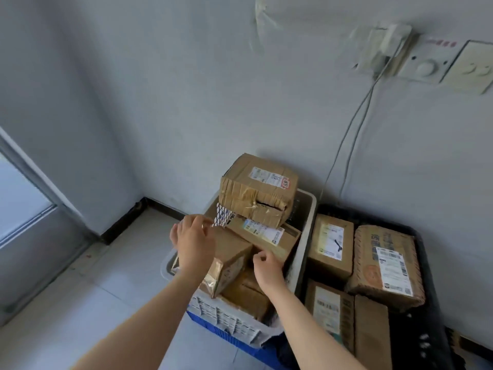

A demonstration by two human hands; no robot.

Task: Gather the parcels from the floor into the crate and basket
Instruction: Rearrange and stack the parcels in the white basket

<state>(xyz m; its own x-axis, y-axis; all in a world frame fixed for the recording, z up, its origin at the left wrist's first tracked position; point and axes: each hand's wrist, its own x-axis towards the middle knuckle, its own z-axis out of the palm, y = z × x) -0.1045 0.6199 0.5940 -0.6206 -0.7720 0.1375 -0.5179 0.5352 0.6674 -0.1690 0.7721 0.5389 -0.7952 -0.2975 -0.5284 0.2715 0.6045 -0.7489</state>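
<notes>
Hovering empty: left hand (pixel 196 243) relaxed, right hand (pixel 267 268) curled.

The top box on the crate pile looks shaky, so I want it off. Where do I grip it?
I'd take the top box by its left and right ends, coming in from both sides: its taped front face is split, and it perches high on the labelled box.
</notes>
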